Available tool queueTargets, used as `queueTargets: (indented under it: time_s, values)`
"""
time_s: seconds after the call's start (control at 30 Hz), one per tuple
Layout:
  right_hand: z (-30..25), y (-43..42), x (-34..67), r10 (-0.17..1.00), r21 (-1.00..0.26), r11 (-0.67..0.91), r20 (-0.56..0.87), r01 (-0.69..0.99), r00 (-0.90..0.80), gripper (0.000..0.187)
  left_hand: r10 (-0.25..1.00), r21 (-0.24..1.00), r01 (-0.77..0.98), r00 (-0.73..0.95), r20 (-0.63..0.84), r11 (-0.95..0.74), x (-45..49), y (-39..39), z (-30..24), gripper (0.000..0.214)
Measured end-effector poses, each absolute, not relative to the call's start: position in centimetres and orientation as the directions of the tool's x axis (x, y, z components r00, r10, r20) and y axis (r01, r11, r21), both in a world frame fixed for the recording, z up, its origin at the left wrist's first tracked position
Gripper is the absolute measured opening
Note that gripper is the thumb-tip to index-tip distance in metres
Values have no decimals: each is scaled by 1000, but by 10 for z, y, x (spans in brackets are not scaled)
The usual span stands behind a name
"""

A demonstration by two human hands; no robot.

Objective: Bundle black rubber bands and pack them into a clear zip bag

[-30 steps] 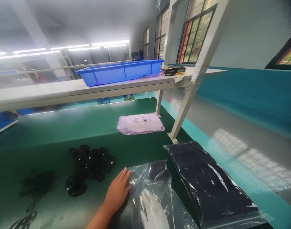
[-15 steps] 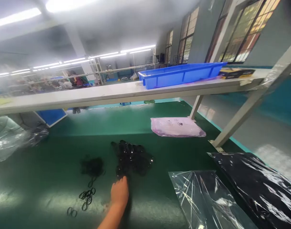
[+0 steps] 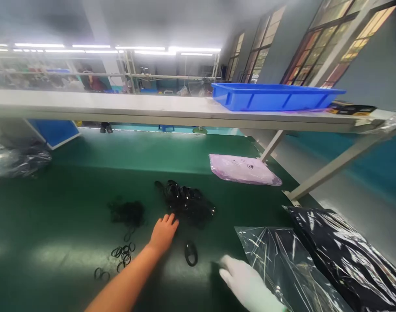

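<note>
My bare left hand (image 3: 163,232) lies flat on the green table (image 3: 71,208), fingers stretched out and touching the near edge of a pile of black rings (image 3: 188,203). One black ring (image 3: 190,252) lies loose just right of that hand. My right hand (image 3: 246,284), in a white glove, reaches in from the lower right with fingers out, holding nothing, next to a clear plastic bag (image 3: 282,264). Smaller black rings (image 3: 121,255) are scattered left of my left arm, below a smaller dark pile (image 3: 127,212).
A full bag of black parts (image 3: 350,255) lies at the right. A pink bag (image 3: 243,169) sits further back. A blue tray (image 3: 276,96) stands on the shelf (image 3: 120,108) above the table. Crumpled plastic (image 3: 16,158) lies at the far left.
My left hand left the clear bag and moved left to the ring pile. My gloved right hand came out of the bag and now reaches onto the table. The view swung left.
</note>
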State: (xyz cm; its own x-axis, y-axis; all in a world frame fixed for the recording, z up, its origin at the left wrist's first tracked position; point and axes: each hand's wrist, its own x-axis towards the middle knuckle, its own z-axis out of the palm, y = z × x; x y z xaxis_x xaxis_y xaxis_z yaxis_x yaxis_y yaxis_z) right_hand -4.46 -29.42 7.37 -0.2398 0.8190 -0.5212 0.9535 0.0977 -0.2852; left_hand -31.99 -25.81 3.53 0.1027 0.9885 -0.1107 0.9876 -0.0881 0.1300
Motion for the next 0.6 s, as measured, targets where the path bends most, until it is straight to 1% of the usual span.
queueTargets:
  time_s: [0.07,0.13,0.17,0.2,0.23,0.3,0.37,0.4,0.43,0.47,0.53,0.57,0.6]
  values:
    - [69,-278,-93,823,-263,110,-516,959,-236,52,985,131,987,111,-129,-94,-318,-254,36,45]
    - [54,-272,-132,821,-257,118,-519,959,-239,76,986,123,992,33,-161,-13,-312,-258,34,32]
    - [45,-271,-145,836,-263,121,-494,957,-241,83,982,116,992,-28,-188,50,-308,-263,33,32]
    - [37,-271,-154,845,-278,112,-479,954,-239,86,971,108,987,-92,-223,118,-305,-269,32,35]
    - [31,-271,-158,853,-299,102,-465,949,-239,84,952,101,977,-154,-263,186,-303,-275,31,38]
    - [25,-270,-155,850,-357,68,-467,931,-241,75,909,95,951,-246,-336,293,-303,-289,32,43]
    - [29,-267,-144,823,-437,35,-498,899,-274,64,892,124,935,-268,-365,332,-307,-301,36,41]
    - [33,-267,-137,804,-480,21,-514,877,-300,60,903,155,940,-234,-360,305,-310,-306,38,39]
    - [39,-267,-130,785,-519,14,-524,855,-331,58,921,184,952,-172,-348,247,-313,-310,39,43]
    - [43,-268,-125,769,-566,6,-524,825,-366,57,935,200,965,-93,-341,169,-314,-313,39,55]
    - [50,-272,-118,751,-688,-31,-495,725,-437,57,931,190,982,54,-361,16,-314,-314,36,80]
    - [50,-275,-116,750,-737,-57,-477,673,-459,58,918,173,984,99,-384,-34,-313,-312,34,86]
    - [49,-277,-116,753,-764,-81,-468,640,-463,58,907,159,985,121,-404,-61,-311,-309,32,87]
